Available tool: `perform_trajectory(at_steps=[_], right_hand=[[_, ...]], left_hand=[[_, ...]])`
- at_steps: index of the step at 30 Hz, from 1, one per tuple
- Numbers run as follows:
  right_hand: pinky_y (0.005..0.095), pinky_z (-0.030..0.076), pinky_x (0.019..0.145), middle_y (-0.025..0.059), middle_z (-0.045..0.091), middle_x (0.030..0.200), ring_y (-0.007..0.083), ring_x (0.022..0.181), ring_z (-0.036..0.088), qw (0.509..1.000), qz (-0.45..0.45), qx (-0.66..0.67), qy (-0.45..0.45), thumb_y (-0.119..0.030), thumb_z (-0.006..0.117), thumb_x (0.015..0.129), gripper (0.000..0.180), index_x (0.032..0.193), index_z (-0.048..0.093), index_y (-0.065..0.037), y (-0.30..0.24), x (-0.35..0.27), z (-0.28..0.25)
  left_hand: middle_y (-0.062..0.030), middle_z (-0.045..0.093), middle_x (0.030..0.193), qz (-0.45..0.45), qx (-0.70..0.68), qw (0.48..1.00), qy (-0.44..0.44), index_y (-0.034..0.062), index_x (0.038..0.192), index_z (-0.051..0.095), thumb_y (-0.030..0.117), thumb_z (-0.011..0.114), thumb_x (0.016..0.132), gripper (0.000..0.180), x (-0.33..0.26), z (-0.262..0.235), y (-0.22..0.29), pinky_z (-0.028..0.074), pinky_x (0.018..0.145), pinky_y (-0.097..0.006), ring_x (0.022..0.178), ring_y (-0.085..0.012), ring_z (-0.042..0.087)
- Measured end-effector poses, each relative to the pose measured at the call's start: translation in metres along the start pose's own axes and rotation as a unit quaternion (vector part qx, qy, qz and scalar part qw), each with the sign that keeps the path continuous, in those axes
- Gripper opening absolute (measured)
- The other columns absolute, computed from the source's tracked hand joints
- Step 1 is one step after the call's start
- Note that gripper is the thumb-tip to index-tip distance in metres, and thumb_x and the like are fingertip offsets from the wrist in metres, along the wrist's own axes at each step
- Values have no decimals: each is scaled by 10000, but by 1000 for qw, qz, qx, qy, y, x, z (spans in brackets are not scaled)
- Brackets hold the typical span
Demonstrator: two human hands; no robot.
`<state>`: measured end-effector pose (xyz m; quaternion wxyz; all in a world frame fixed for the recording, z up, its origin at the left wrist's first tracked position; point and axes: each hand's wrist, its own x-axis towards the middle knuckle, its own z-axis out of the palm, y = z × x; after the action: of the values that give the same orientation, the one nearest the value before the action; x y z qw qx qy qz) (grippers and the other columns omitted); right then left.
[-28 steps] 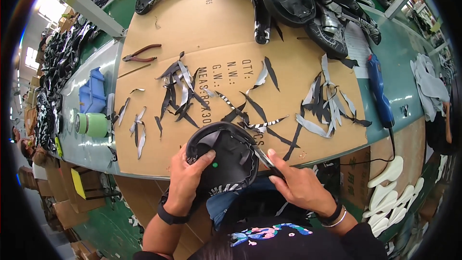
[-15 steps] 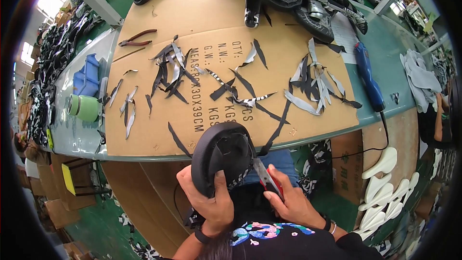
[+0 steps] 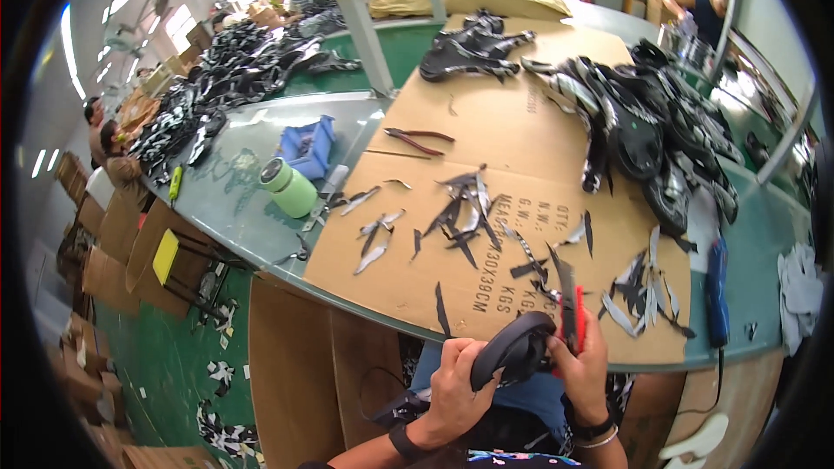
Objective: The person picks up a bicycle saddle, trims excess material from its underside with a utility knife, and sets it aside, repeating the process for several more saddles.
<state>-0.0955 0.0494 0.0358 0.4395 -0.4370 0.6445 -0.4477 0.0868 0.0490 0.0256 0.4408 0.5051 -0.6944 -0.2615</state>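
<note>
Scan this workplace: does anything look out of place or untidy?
Yes: scraps litter the green floor at lower left, and grey and black strips lie strewn across the cardboard; loose and unsorted, they look untidy.

At five o'clock the saddle (image 3: 502,349) is black; at four, the cutter (image 3: 579,316) shows red; at nine, the jar (image 3: 291,191) is green.

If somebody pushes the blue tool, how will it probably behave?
The blue tool may roll slightly, since its body looks rounded. It probably will not bend, as its casing looks hard. Its cord, hanging over the edge of the table, could drag on it.
</note>
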Motion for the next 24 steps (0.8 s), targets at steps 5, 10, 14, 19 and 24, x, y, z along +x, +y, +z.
perform_trajectory(at_steps=[5,10,14,19,24], right_hand=[[229,471,499,77,610,760,136,561,597,953,60,218,-201,-13,704,736,499,1185,486,8,-50,-45,-7],[296,474,360,50,446,674,158,478,511,736,-229,620,-147,122,504,835,477,1262,360,-35,11,-48,-113],[291,517,631,73,583,936,104,546,539,949,-112,266,124,45,564,850,551,1365,417,-84,-16,-11,-98],[239,519,645,77,589,978,124,788,609,991,-38,25,126,-23,625,869,435,1269,455,-5,7,16,-77],[375,509,687,160,635,898,327,739,627,959,-101,-257,69,-166,646,907,466,1326,480,-45,1,13,-56]], left_hand=[[-154,602,973,-210,-107,970,66,-26,1049,565,171,719,852,318,35,-3,-41,474,787,-364,881,-278,598],[-98,642,1121,-247,-351,866,255,-35,1210,559,71,659,895,347,94,-3,-77,525,868,-330,959,-189,636],[-126,609,1226,-332,-579,722,183,-31,1285,516,262,552,986,420,79,-2,-73,464,993,-387,1116,-252,594],[-161,491,1369,-331,-642,682,113,-4,1361,425,385,454,1019,519,74,20,-33,336,1108,-436,1287,-278,444],[-137,572,1181,-433,-488,756,-52,-8,1325,397,262,518,999,440,62,-3,-24,457,986,-444,1092,-295,581]])
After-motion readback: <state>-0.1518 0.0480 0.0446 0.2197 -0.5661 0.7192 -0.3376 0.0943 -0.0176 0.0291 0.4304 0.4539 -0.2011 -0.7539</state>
